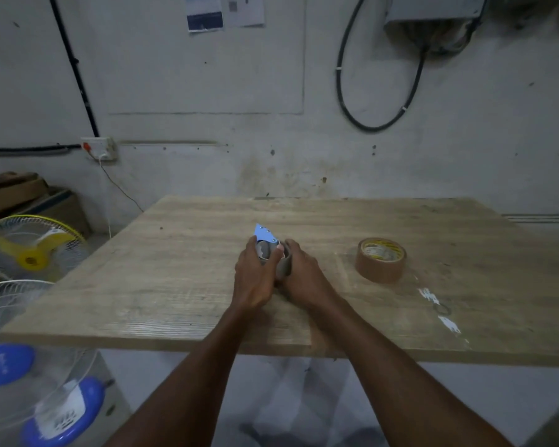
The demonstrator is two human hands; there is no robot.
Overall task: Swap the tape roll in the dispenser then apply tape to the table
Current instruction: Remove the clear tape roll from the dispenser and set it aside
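Note:
Both my hands meet at the middle of the wooden table (181, 285). My left hand (255, 279) wraps around the tape dispenser (265, 237), whose shiny blue metal blade end points up and away from me. My right hand (304, 275) grips a grey cardboard ring, the old tape core (284, 266), pressed against the dispenser's right side. A full brown tape roll (380, 260) with a yellow printed core lies flat on the table, well to the right of my hands and untouched.
White paint or tape marks (446, 314) sit near the table's right front edge. Two fans stand on the floor at left, one yellow (33, 246) and one blue (46, 398). Cardboard boxes (20, 195) lean by the wall.

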